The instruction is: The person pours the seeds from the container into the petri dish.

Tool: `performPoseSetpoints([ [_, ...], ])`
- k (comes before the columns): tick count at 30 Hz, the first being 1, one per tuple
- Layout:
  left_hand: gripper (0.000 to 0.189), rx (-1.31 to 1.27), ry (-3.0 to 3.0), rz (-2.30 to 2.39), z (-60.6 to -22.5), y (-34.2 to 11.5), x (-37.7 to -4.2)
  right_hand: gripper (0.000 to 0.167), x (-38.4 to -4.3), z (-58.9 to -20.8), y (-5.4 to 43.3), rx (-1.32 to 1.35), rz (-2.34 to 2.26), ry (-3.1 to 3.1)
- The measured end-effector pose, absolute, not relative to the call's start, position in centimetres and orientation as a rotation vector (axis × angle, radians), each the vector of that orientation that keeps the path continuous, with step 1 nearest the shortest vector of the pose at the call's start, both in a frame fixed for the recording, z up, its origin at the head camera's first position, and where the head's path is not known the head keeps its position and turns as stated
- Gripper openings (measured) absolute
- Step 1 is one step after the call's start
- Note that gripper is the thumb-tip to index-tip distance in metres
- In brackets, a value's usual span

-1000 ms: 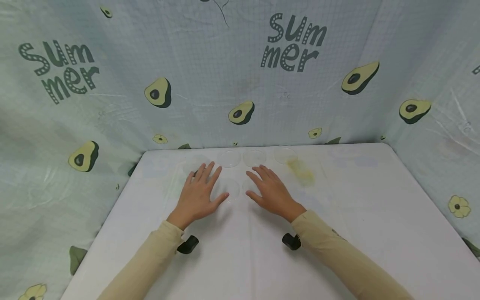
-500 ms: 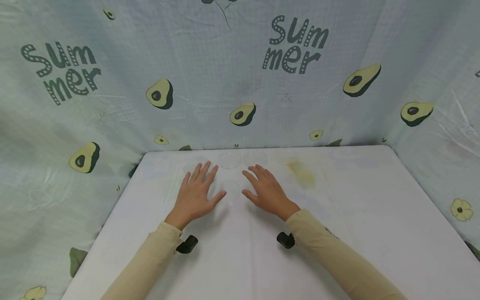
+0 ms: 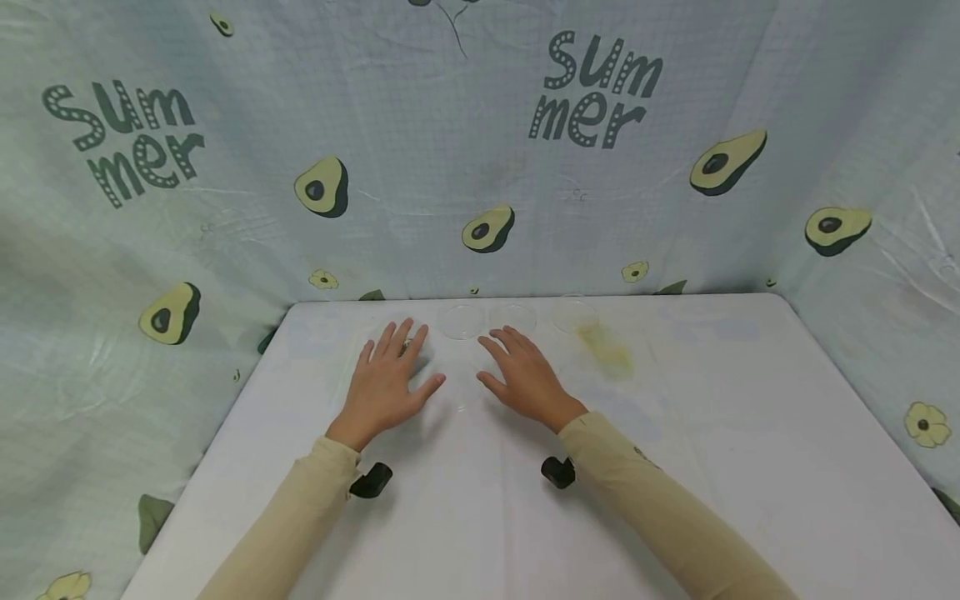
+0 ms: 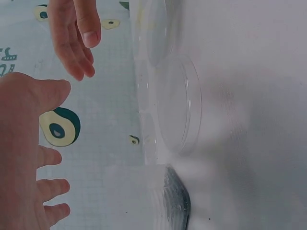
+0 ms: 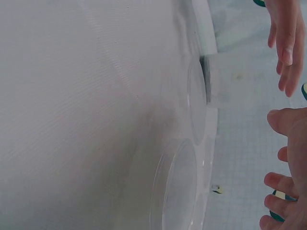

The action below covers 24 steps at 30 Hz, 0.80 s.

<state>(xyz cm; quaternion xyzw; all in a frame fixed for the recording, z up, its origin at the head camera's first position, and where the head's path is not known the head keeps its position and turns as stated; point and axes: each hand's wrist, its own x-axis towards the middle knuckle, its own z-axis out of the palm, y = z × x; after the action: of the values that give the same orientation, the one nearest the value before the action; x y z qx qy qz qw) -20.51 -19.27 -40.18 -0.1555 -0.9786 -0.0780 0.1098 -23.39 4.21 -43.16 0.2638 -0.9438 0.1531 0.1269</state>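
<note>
My left hand [image 3: 381, 385] is held over the left middle of the white table, fingers spread and nothing in it. To its right, my right hand [image 3: 531, 382] hovers too, fingers relaxed, thumb pointing toward the left hand. Below the hands lies a clear round dish [image 4: 184, 105], like a petri dish, seen from the side in the left wrist view. Under the left fingers stands a see-through container with a dark grey mass [image 4: 176, 199] at its bottom, mostly hidden by the hand in the head view. The right wrist view shows a clear dish [image 5: 180, 189] near the right hand.
Along the table's [image 3: 712, 467] back edge lie more clear dishes: a left one [image 3: 462, 322], a middle one [image 3: 513, 319] and a right one [image 3: 573, 314]. A yellowish patch [image 3: 606, 350] marks the area beside them. A printed avocado curtain [image 3: 390, 150] surrounds the table.
Both hands have drifted a little to the left, the right hand slightly more. The head view has shifted slightly. The dishes lie as before.
</note>
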Motion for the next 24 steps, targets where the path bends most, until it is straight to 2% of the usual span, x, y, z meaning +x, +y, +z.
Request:
performPoseSetpoints([
  [24,0.08,-0.309,-2.918,-0.294,-39.9,-22.7,-21.6,0.054,-25.0,-43.1,3.1,0.793,0.514,-2.727],
])
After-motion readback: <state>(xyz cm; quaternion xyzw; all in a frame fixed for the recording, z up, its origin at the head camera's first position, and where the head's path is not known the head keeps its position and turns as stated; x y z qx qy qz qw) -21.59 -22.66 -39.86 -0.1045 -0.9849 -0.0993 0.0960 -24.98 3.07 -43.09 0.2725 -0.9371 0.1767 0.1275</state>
